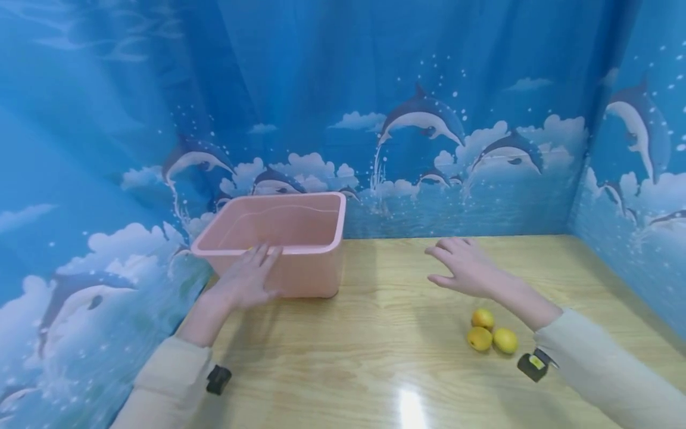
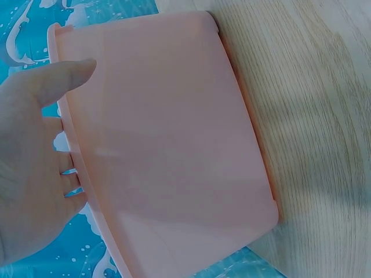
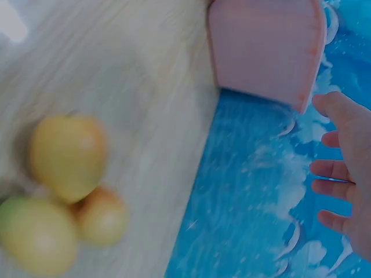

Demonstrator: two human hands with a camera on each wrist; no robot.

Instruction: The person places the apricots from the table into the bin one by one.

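A pink plastic bin (image 1: 313, 271) stands on the left of the wooden table. My left hand (image 1: 248, 280) is at its near rim, fingers extended over the edge and thumb spread along the outside wall; no object shows in its grasp. Just past the rim by those fingers, a sliver of yellow (image 1: 250, 248) peeks out. My right hand (image 1: 466, 266) hovers over the table on the right, its fingers loosely extended and holding nothing. Below its wrist, three yellow fruits (image 3: 68, 156) with an orange-red blush lie in a tight cluster.
Blue curtains (image 1: 300, 77) printed with dolphins and clouds hang behind the table and along both sides. The wooden tabletop (image 1: 364, 357) stretches between the bin and the fruits. Most of the bin's floor is hidden by its front wall.
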